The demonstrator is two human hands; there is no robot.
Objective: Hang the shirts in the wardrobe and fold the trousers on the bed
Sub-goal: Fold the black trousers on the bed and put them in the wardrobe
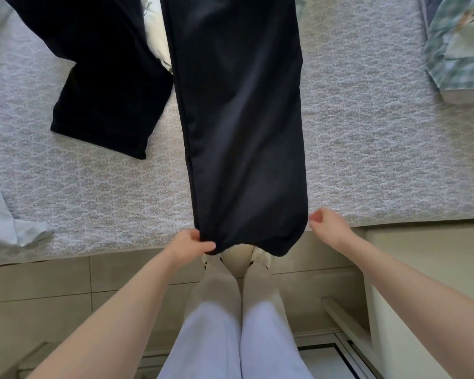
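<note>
Item: one pair of dark trousers (pixel 244 119), laid lengthwise on the bed (pixel 367 160), legs stacked one upon the other and pointed toward the person. The hem end (pixel 268 246) is carried past the near edge of the mattress and is seen hanging over the tiled floor (pixel 39 291). The left corner of that hem is pinched by the left hand (pixel 188 246), thumb on top and fingers curled beneath the cloth. The right hand (pixel 329 225) is held just beside the right edge of the same hem, its fingers curled inward; whether any cloth is caught in them cannot be told. A second dark garment (pixel 101 77) is spread on the quilt to the left, apart from the first at its lower end. A strip of white patterned cloth (pixel 155 31) is shown between the two near the top. A pale blue garment (pixel 0 214) is lying at the left border, and a green checked shirt (pixel 454 50) at the upper right. The quilt is grey with a repeated ornamental print. Below the bed edge, the person's legs (pixel 244 337) in white trousers are recorded, and a white cabinet (pixel 422 269) is seen at the right.
</note>
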